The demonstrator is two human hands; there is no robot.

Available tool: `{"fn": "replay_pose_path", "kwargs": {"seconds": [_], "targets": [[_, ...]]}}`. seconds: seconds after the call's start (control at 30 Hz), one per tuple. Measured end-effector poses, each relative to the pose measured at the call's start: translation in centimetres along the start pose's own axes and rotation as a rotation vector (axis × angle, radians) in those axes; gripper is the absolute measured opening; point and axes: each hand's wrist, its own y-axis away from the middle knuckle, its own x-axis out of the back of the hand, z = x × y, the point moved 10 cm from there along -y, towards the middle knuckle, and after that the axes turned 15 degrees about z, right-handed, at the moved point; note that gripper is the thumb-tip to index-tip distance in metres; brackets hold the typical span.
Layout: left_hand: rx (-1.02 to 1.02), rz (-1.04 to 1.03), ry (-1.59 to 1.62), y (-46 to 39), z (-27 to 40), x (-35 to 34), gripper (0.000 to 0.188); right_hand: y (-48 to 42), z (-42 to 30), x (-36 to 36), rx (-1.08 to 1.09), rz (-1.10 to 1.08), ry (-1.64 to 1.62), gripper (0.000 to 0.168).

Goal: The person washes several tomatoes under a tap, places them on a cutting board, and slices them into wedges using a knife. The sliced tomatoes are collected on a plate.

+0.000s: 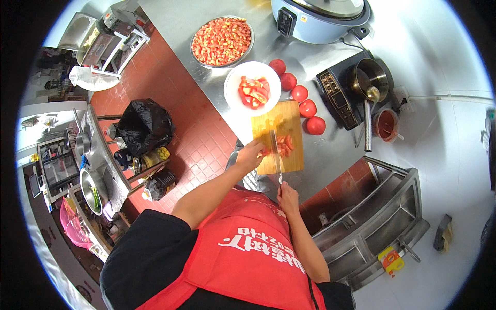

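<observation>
My right hand (pixel 288 198) grips the handle of a kitchen knife (pixel 275 149), whose blade stands on edge over a wooden cutting board (pixel 260 120). At the board's left edge, the fingers of my left hand (pixel 249 157) hold a piece of tomato (pixel 265 151) close to the blade. Cut tomato pieces (pixel 286 146) lie just right of the knife. Beyond the board is a white bowl (pixel 231 86) with tomato wedges (pixel 254 92) in it. Several whole tomatoes (pixel 300 93) form a row along its right side. Diced tomato (pixel 221 40) fills a metal bowl (pixel 192 54) farther back.
A large rice cooker (pixel 314 27) stands on the steel table (pixel 170 23). To the right are an induction cooker (pixel 337 97), a saucepan (pixel 360 75) with a ladle, and a tub of red sauce (pixel 385 124). A steel sink (pixel 372 232) adjoins the wall; a black bag (pixel 143 126) hangs at left.
</observation>
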Motion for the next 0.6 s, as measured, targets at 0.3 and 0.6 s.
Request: {"fn": "replay_pose_path", "kwargs": {"seconds": [0.3, 0.6], "targets": [[0.164, 0.097, 0.098, 0.5, -2.6, -0.2, 0.021, 2.1, -0.2, -0.1, -0.110, -0.075, 0.027, 0.060], [0.190, 0.120, 0.129, 0.3, -2.3, 0.3, 0.013, 1.6, -0.5, -0.1, -0.060, -0.099, 0.053, 0.058]]}}
